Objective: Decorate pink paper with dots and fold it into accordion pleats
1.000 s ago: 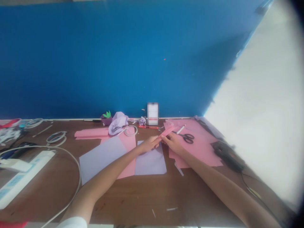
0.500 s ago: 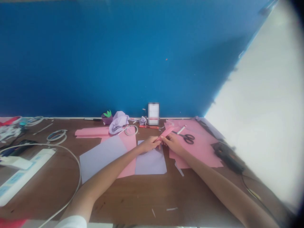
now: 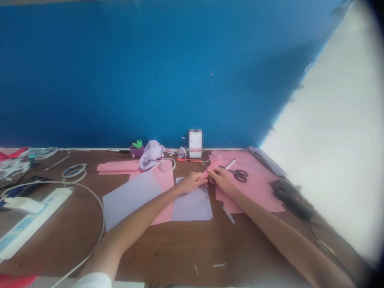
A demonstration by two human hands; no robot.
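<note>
A strip of pink paper (image 3: 207, 173), folded or rolled, slants up to the right between my two hands. My left hand (image 3: 192, 182) is closed on its lower end. From the other side my right hand (image 3: 221, 177) pinches it, thumb on top. Below them lies a small lilac sheet (image 3: 193, 206). Black-handled scissors (image 3: 240, 175) rest on pink sheets (image 3: 258, 192) just right of my right hand, with a white pen-like stick (image 3: 231, 164) close by. The fingertips under the paper are partly hidden.
Left of my hands lie a larger lilac sheet (image 3: 132, 200), a folded pink piece (image 3: 118, 167), crumpled lilac paper (image 3: 152, 154) and a tape roll (image 3: 167, 164). An orange cutter (image 3: 189, 160) lies near the wall. A power strip (image 3: 36, 218) with a looping cable occupies the left; a dark tool (image 3: 292, 199), the right.
The whole view has shifted slightly, so everything appears a little further right. My right thumb and fingers have moved slightly on the pink paper; both hands still hold it.
</note>
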